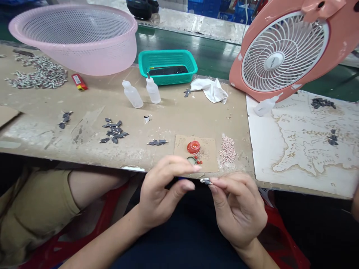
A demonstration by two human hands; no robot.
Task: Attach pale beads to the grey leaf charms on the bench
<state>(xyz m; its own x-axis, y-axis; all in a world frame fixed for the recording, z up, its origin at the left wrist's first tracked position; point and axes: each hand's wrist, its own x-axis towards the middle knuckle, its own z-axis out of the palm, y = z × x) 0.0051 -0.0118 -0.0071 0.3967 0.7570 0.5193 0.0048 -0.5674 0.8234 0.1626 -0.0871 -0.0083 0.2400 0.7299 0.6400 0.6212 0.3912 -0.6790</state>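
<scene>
While the right hand (238, 209) pinches a small metal piece (206, 181) between thumb and forefinger, just off the bench edge (84, 157), the left hand (165, 190) sits close beside it, fingers curled, grip unclear. Piece is just below a cardboard square (207, 149) carrying a red bottle cap (193, 147); pink beads (227, 150) lie beside the square.

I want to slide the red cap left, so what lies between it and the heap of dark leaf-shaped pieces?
In the head view, a short row of dark leaf-shaped pieces lies between the red cap and the heap.
</scene>
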